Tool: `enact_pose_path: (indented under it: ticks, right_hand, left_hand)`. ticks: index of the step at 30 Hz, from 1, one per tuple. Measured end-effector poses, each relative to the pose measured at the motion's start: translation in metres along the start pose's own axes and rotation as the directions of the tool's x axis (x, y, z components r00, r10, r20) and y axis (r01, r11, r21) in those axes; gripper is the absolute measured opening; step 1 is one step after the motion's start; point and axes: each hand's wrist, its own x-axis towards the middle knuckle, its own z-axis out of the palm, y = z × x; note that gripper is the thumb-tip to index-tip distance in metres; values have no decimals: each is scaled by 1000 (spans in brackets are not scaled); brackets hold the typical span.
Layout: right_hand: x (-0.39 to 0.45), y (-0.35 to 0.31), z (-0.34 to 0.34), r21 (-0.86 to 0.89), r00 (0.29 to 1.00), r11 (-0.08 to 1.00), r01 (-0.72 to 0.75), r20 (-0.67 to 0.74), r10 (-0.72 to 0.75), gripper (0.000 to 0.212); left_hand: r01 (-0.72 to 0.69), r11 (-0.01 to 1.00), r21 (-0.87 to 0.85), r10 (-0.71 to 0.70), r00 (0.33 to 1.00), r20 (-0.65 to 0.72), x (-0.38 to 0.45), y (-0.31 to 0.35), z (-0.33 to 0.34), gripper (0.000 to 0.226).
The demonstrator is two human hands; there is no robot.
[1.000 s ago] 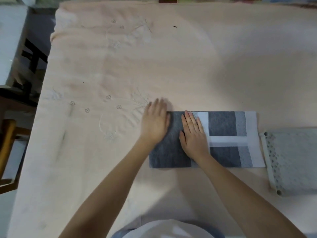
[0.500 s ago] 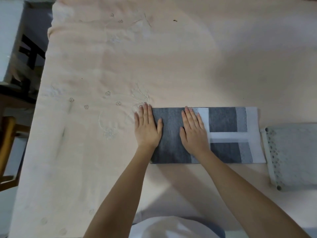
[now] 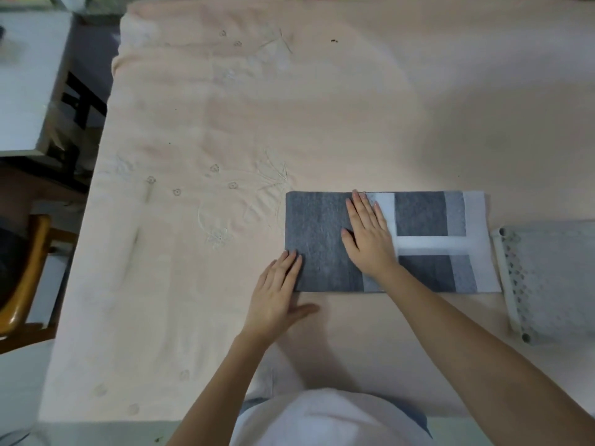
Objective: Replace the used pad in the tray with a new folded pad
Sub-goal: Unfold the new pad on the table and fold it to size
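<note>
We see one grey-and-white folded fabric pad (image 3: pixel 418 243) lying flat on the pale pink embroidered tablecloth (image 3: pixel 289 107), toward the near right of the table, its long side running left to right. Just beside its right end, not quite touching as far as we can tell, sits one pale perforated plastic tray (image 3: pixel 505 278), partly cut off by the frame edge; we cannot tell whether a used pad lies inside it.

Our right hand (image 3: pixel 368 238) lies flat with fingers spread, palm pressing down on the middle of the pad. Our left hand (image 3: pixel 277 294) also lies flat and empty, fingertips just on the near left corner of the pad, thumb out on the cloth. Neither hand grips anything.

We judge the pad light, soft and limp: it should crease easily but sag and unfold if lifted by one corner. The tablecloth under it may drag along, since both are fabric. We would take hold along the left folded edge with one hand and the right end with the other, or slide both palms beneath, keeping the layers stacked while carrying it toward the tray.

Counted: one pad, one tray, two hands.
</note>
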Motion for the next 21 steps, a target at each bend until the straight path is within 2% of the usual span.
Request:
enact_pose_path:
  ticks: [4, 6, 13, 18, 21]
  right_hand:
    - [-16, -13, -10, -126, 996, 988, 84, -8, -86, 61]
    - [-32, -24, -2, -112, 994, 988, 110, 15, -109, 60]
    - [-49, -27, 13, -157, 994, 986, 64, 98, -49, 60]
    - [-49, -29, 13, -155, 994, 987, 50, 106, -33, 61]
    - [-49, -29, 12, -158, 994, 986, 60, 105, -44, 61]
  left_hand:
    - [60, 998, -2, -60, 993, -97, 0, 8, 6, 71]
    - [76, 997, -22, -78, 990, -116, 0, 11, 7, 65]
    - [212, 977, 2, -207, 957, -203, 8, 27, 3, 61]
    - [131, 979, 159, -99, 976, -196, -4, 12, 5, 48]
    - [47, 981, 187, -30, 995, -93, -5, -7, -1, 53]
